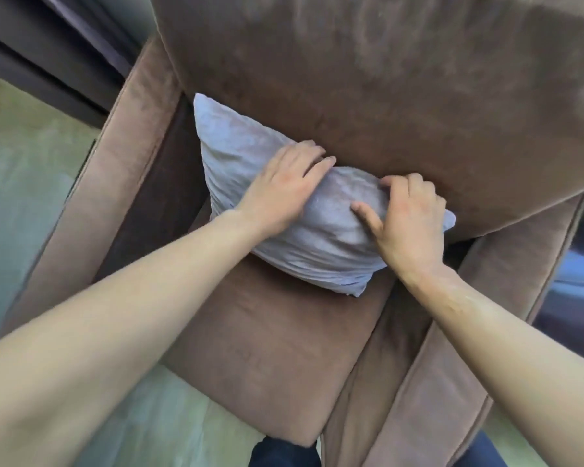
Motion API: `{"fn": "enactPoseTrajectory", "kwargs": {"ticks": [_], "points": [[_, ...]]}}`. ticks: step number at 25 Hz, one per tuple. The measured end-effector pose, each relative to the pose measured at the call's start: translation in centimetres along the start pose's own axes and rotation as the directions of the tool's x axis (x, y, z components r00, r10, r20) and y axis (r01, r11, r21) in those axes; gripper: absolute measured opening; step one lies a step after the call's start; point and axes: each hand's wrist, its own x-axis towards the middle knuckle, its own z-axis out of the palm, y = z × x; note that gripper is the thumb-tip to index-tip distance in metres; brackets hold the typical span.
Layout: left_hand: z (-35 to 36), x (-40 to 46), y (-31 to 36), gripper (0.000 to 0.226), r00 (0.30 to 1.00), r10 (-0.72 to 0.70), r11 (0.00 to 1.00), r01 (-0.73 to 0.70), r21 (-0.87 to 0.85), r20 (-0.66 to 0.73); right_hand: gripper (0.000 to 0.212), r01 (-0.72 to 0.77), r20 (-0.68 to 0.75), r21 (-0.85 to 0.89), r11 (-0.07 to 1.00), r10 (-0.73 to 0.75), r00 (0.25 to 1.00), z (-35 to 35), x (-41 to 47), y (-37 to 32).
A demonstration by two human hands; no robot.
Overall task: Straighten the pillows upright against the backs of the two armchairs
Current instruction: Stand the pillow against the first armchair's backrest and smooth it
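The grey pillow sits at the centre of the frame on the seat cushion of a brown armchair, its far edge touching the backrest. Its long axis runs from the upper left of the frame down to the right, so it leans skewed, not squarely upright. The left hand lies over the pillow's top edge near the middle, fingers curled behind it toward the backrest, grasping the fabric. The right hand is clenched on the same edge nearer the right corner, thumb pressed into the front face. Both grips sit directly on the pillow, so neither arm has any reach left to close. The upper-left corner stands free, well apart from either hand, close to the left armrest. Judging by this, the coming move needs the right end lifted and the whole pillow turned until its top edge runs level along the backrest. No container is in view, and no second armchair.
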Motion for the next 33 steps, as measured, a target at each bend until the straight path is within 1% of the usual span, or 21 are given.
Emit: {"fn": "enactPoseTrajectory", "kwargs": {"ticks": [2,3,4,6,8,10,12,14,15,16,18,19,20,21,22,23,24,26,27,29,33], "points": [[0.1,2.0,-1.4,0.028,0.989,0.121,0.968,-0.136,0.209,0.083,0.053,0.0,-0.002,0.047,0.999,0.0,1.0,0.0,-0.4,1.8],[-0.1,2.6,-2.1,0.017,0.985,0.133,0.947,-0.159,0.279,0.11,0.05,0.004,-0.011,0.068,0.998,-0.003,1.0,-0.1,-0.4,2.6],[-0.4,3.0,-2.8,0.016,0.982,0.157,0.94,-0.182,0.288,0.108,0.046,0.007,-0.015,0.094,0.996,-0.006,1.0,-0.2,-0.6,3.1],[-0.7,3.3,-4.2,0.027,0.975,0.215,0.941,-0.22,0.257,0.05,0.037,-0.022,0.0,0.201,0.979,0.022,1.0,-0.4,-0.5,3.4],[-1.4,3.1,-5.1,0.03,0.979,0.202,0.955,-0.191,0.227,-0.022,0.029,-0.052,0.002,0.366,0.929,0.055,0.998,-1.0,-0.1,3.1],[-1.6,2.5,-5.6,0.029,0.984,0.165,0.972,-0.149,0.182,-0.074,0.026,-0.005,-0.059,0.451,0.893,0.035,0.998,-1.7,0.1,2.9],[-1.7,2.0,-5.3,0.019,0.991,0.13,0.983,-0.125,0.131,-0.029,0.022,0.032,-0.136,0.506,0.862,0.043,0.99,-2.1,-0.3,3.5],[-1.8,2.1,-3.0,0.027,0.994,0.111,0.993,-0.111,0.036,0.003,0.017,-0.017,-0.198,0.551,0.834,0.151,0.968,-1.8,-1.5,4.6],[-1.8,2.5,-1.1,0.032,0.991,0.134,0.991,-0.134,-0.029,0.007,0.016,-0.091,-0.197,0.591,0.801,0.253,0.947,-1.1,-2.2,4.9],[-1.4,3.1,1.4,0.035,0.983,0.185,0.977,-0.184,-0.104,0.006,0.017,-0.2,-0.155,0.657,0.727,0.389,0.908,0.0,-3.3,5.3],[-0.3,4.5,6.4,0.04,0.953,0.302,0.932,-0.296,-0.209,-0.003,0.019,-0.428,0.054,0.784,0.448,0.638,0.768,2.8,-5.2,5.4],[0.7,5.3,8.7,0.041,0.945,0.327,0.917,-0.321,-0.237,-0.011,0.02,-0.526,0.18,0.79,0.315,0.701,0.69,4.4,-6.0,5.6],[1.7,6.1,10.6,0.04,0.947,0.32,0.916,-0.316,-0.246,-0.025,0.023,-0.614,0.298,0.754,0.234,0.712,0.637,6.1,-6.8,6.0],[2.7,6.5,12.0,0.037,0.958,0.284,0.929,-0.287,-0.235,-0.045,0.027,-0.705,0.418,0.679,0.205,0.681,0.601,8.0,-7.7,6.4],[3.6,6.8,12.8,0.032,0.969,0.233,0.946,-0.245,-0.213,-0.08,0.032,-0.79,0.529,0.57,0.226,0.634,0.564,9.8,-8.4,6.9],[4.4,7.0,13.4,0.028,0.978,0.174,0.96,-0.195,-0.2,-0.118,0.036,-0.849,0.617,0.441,0.292,0.589,0.523,11.6,-9.1,7.3],[4.9,7.0,13.7,0.026,0.982,0.117,0.967,-0.147,-0.207,-0.148,0.042,-0.868,0.684,0.312,0.385,0.544,0.487,13.3,-9.6,7.6],[5.1,6.6,14.0,0.023,0.977,0.042,0.96,-0.097,-0.264,-0.209,0.051,-0.822,0.757,0.14,0.552,0.476,0.448,16.0,-10.0,7.3],[5.3,6.5,14.0,0.022,0.971,0.024,0.95,-0.096,-0.297,-0.237,0.052,-0.81,0.765,0.099,0.578,0.476,0.433,17.3,-10.2,7.2],[5.3,6.3,13.9,0.021,0.961,0.01,0.935,-0.107,-0.339,-0.276,0.046,-0.842,0.74,0.093,0.531,0.529,0.415,19.1,-10.3,6.7],[4.5,6.1,14.4,0.032,0.945,-0.048,0.915,-0.088,-0.394,-0.324,0.025,-0.826,0.65,0.14,0.547,0.578,0.493,20.2,-11.6,6.2]]}}
